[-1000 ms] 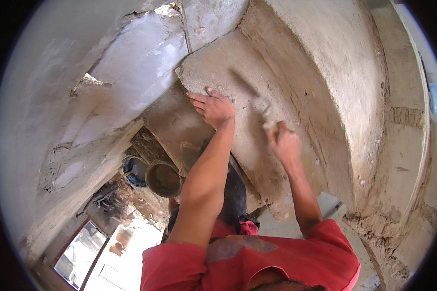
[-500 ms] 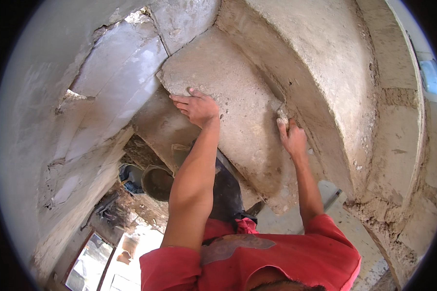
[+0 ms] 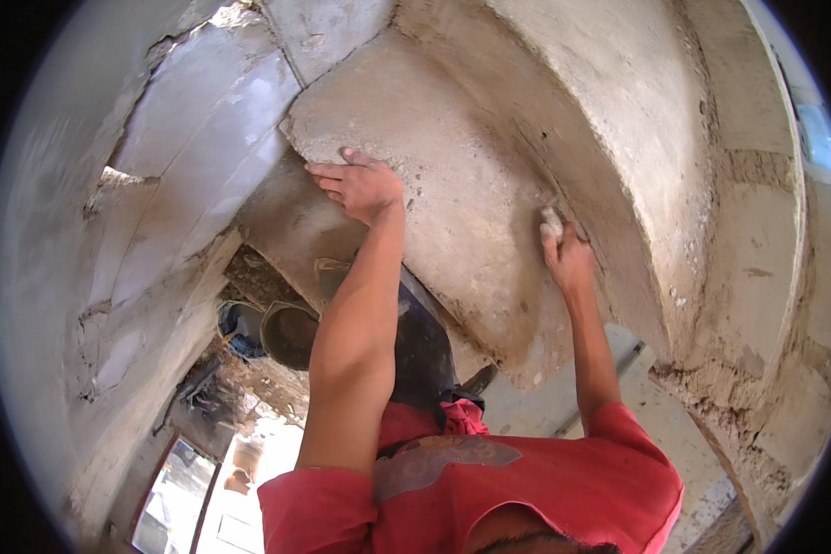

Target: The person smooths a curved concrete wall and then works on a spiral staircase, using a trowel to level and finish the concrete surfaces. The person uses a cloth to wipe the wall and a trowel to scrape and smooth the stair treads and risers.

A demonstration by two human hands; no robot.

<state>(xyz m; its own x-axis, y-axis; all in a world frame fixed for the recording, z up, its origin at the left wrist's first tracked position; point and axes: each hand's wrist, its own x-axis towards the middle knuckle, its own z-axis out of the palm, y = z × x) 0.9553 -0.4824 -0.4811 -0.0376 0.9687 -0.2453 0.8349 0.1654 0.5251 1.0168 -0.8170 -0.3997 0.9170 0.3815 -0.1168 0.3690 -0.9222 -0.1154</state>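
My left hand (image 3: 362, 186) lies with fingers stretched out on the left edge of a rough, grey-brown concrete stair step (image 3: 462, 212). The step is wedge-shaped. Against its right side rises the curved face of the higher step (image 3: 563, 120). In the corner where the two meet, my right hand (image 3: 572, 261) is closed around the pale, crusted handle of a trowel (image 3: 551, 222). The trowel's blade is thin from this angle and hard to make out against the concrete.
A lower step (image 3: 300, 217) shows left of my left forearm. Two buckets (image 3: 289, 334) stand further down on a littered floor. A patchy plastered wall (image 3: 208, 120) with broken spots runs along the left. A window (image 3: 174, 494) is at the lower left.
My right hand and the trowel have moved along the corner toward me and slightly right. My left hand stays on the step's edge. The whole view has shifted a little.
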